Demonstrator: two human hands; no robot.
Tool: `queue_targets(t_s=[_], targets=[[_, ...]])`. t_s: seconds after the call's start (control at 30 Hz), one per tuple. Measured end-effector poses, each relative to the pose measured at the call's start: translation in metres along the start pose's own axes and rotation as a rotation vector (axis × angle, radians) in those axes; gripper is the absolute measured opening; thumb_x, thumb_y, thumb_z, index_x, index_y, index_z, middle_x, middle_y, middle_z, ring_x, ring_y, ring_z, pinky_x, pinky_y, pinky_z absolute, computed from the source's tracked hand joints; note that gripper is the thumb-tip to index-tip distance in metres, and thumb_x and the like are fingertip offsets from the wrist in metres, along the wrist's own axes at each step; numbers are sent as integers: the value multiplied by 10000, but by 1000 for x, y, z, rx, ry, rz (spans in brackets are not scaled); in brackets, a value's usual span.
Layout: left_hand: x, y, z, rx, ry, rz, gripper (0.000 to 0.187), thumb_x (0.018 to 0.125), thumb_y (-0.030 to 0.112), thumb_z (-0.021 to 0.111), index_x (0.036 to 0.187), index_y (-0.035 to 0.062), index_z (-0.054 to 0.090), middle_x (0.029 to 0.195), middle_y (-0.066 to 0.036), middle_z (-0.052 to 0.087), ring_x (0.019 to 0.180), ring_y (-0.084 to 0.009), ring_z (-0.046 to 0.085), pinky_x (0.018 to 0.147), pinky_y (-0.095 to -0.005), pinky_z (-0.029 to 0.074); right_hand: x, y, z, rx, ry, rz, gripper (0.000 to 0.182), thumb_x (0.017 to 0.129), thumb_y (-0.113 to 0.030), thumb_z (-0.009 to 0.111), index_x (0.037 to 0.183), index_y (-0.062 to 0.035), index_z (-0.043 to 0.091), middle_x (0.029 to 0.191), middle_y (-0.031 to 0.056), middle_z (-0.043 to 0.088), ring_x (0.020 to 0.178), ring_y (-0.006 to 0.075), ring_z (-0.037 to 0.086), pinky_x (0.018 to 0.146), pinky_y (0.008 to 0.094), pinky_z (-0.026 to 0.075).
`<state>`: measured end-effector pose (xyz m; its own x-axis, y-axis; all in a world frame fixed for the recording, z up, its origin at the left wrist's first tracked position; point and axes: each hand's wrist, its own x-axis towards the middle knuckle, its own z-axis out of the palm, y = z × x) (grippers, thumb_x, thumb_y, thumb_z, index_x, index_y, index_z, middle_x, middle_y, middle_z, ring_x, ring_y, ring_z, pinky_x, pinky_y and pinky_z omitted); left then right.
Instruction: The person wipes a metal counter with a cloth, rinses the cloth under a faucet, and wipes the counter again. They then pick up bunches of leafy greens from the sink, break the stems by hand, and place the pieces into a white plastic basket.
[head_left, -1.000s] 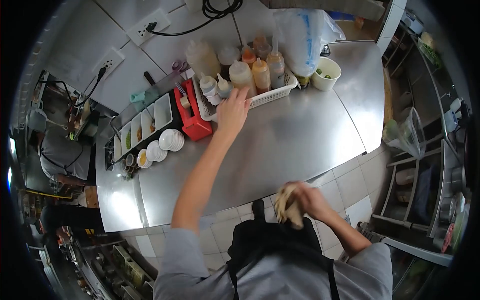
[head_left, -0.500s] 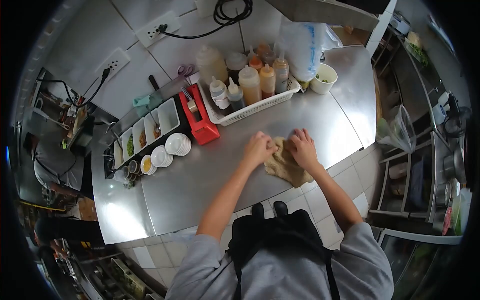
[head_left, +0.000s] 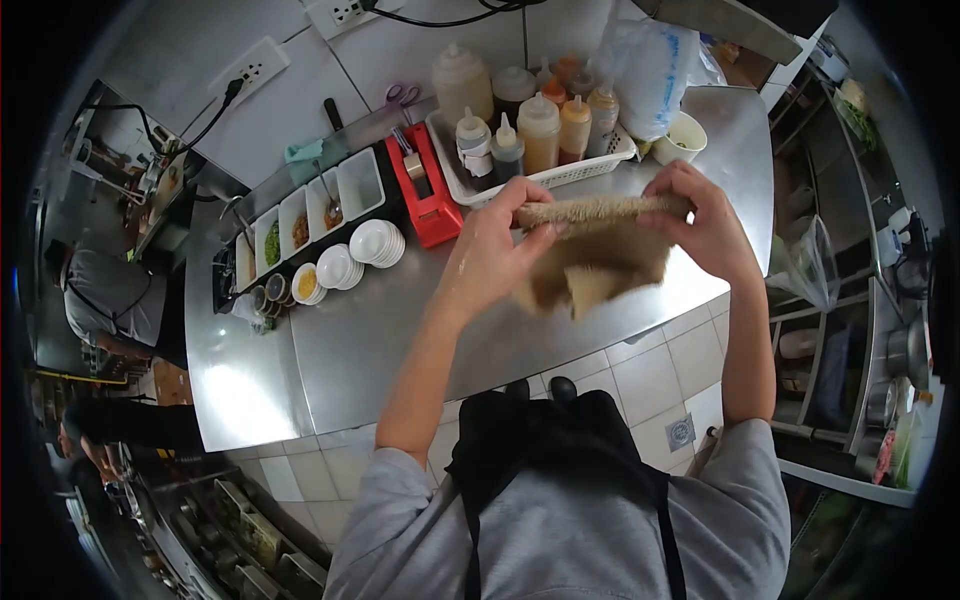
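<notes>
A tan cloth (head_left: 600, 255) hangs between my two hands, above the steel table (head_left: 370, 350). My left hand (head_left: 497, 240) pinches its upper left corner between thumb and fingers. The upper right corner is gripped by my right hand (head_left: 705, 222). The cloth's top edge is stretched roughly level, while its lower part hangs loose and folded, blurred by motion. Just beyond the cloth stands a white basket (head_left: 590, 172) of squeeze bottles (head_left: 540, 132). Left of my left hand lies a red dispenser (head_left: 437, 213).
Stacked small white dishes (head_left: 376, 242) and a row of ingredient trays (head_left: 325, 205) sit at the left. A white cup (head_left: 680, 138) stands behind my right hand. Another person (head_left: 115, 295) is at the far left. Shelves (head_left: 815, 375) stand at the right.
Both hands have risen from the tabletop, lifting the cloth off it and spreading it out between them. The hands are farther apart. The camera view has shifted slightly.
</notes>
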<state>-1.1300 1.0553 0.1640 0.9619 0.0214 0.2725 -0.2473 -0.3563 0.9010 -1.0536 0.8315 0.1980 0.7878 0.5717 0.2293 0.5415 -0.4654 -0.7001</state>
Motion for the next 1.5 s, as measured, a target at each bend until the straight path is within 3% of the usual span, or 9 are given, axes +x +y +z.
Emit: queue_targets(t_s=[0.33, 0.4, 0.5, 0.7, 0.83, 0.97, 1.13, 1.23, 1.5], targets=[[-63, -148, 30, 94, -294, -243, 188, 813, 108, 599, 953, 39, 495, 730, -20, 540, 635, -96, 473, 595, -263, 408, -21, 95, 96, -70, -613, 102, 237, 685, -49, 623, 920, -46, 595, 823, 132, 623, 795, 288, 596, 731, 348, 463], [-67, -140, 27, 7, -132, -293, 175, 822, 105, 586, 961, 40, 502, 687, -20, 522, 613, -82, 477, 577, -246, 405, -12, 78, 90, 24, -549, 256, 250, 691, -46, 621, 939, -54, 599, 891, 131, 616, 852, 284, 576, 763, 355, 453], [-55, -121, 34, 250, 130, -145, 201, 825, 130, 563, 1004, 51, 517, 848, -70, 565, 797, -168, 564, 687, -300, 435, -4, 77, 108, -207, 211, 44, 256, 703, -49, 618, 958, -60, 599, 1006, 115, 579, 928, 307, 525, 807, 389, 433], [-65, -165, 89, 736, 138, 193, 245, 817, 190, 543, 1029, 68, 531, 1043, -127, 552, 1005, -305, 515, 878, -424, 370, -20, 116, 193, -269, 118, -15, 193, 738, -54, 570, 924, -83, 610, 987, 73, 565, 920, 315, 512, 776, 392, 436], [-11, -179, 46, 730, 65, -191, 322, 856, 277, 498, 1066, 35, 521, 1167, -127, 508, 1083, -285, 466, 889, -472, 340, 44, 130, 225, -271, 85, -70, 229, 752, -152, 522, 965, -130, 602, 1065, 75, 549, 977, 285, 525, 796, 408, 427], [6, -177, 39, 781, -18, -138, 360, 892, 318, 436, 1111, 53, 542, 1208, -162, 492, 1136, -318, 432, 928, -459, 319, 35, 106, 191, -295, 78, -60, 314, 782, -190, 537, 1089, -126, 557, 1178, 131, 496, 1089, 305, 473, 867, 418, 396], [-3, -79, 192, -30, -31, -73, 427, 893, 226, 465, 1269, 32, 408, 1295, -176, 420, 1252, -348, 316, 1006, -446, 254, -81, 151, 71, 389, 235, 163, 392, 876, -258, 499, 1229, -90, 463, 1247, 146, 459, 1138, 265, 451, 915, 380, 391], [4, -44, 300, 142, -345, 259, 456, 895, 175, 457, 1310, 25, 344, 1329, -172, 384, 1250, -357, 319, 1008, -426, 267, -174, 196, 0, 916, 377, 533, 377, 936, -282, 414, 1235, -55, 450, 1202, 112, 491, 1068, 177, 494, 857, 309, 437], [90, -8, 528, -88, -619, 213, 354, 878, 140, 487, 1222, 55, 470, 1080, -170, 582, 976, -348, 553, 813, -377, 441, -352, 350, -121, 348, 439, 953, 343, 891, -285, 496, 1091, -18, 573, 978, 128, 634, 877, 204, 609, 756, 303, 471]])
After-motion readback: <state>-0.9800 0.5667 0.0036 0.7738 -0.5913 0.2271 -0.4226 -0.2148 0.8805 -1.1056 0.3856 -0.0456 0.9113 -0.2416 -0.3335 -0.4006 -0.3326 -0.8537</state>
